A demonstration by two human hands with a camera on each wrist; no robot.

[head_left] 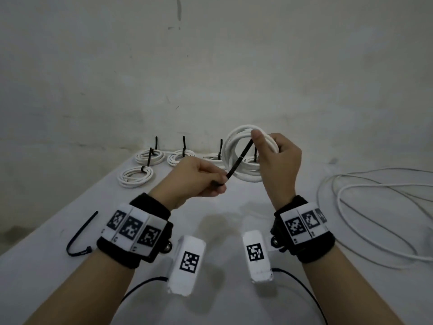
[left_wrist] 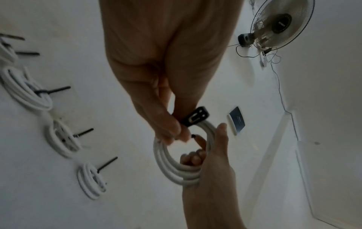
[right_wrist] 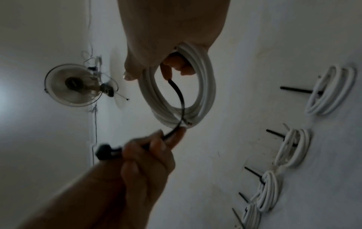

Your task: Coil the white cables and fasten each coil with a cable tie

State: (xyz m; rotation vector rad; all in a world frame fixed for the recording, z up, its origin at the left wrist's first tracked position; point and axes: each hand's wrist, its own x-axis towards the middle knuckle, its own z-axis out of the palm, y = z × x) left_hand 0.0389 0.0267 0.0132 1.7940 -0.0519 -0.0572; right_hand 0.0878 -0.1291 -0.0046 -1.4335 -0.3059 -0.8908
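My right hand (head_left: 263,146) holds a white cable coil (head_left: 230,146) upright above the table, fingers curled through the ring. A black cable tie (head_left: 237,161) slants from my left hand (head_left: 219,184) up to the right thumb. The left hand pinches the tie near its head end. In the right wrist view the tie (right_wrist: 179,99) crosses the coil's (right_wrist: 205,93) lower edge, and its tip reaches the right fingers inside the ring. In the left wrist view the tie head (left_wrist: 195,117) sticks out beside the left fingertips.
Several tied coils lie along the table's far edge, such as one coil (head_left: 135,177) at the left. A loose white cable (head_left: 375,219) sprawls at the right. A spare black tie (head_left: 79,235) lies on the table (head_left: 46,273) near my left wrist. A wall fan (left_wrist: 282,24) shows in the wrist views.
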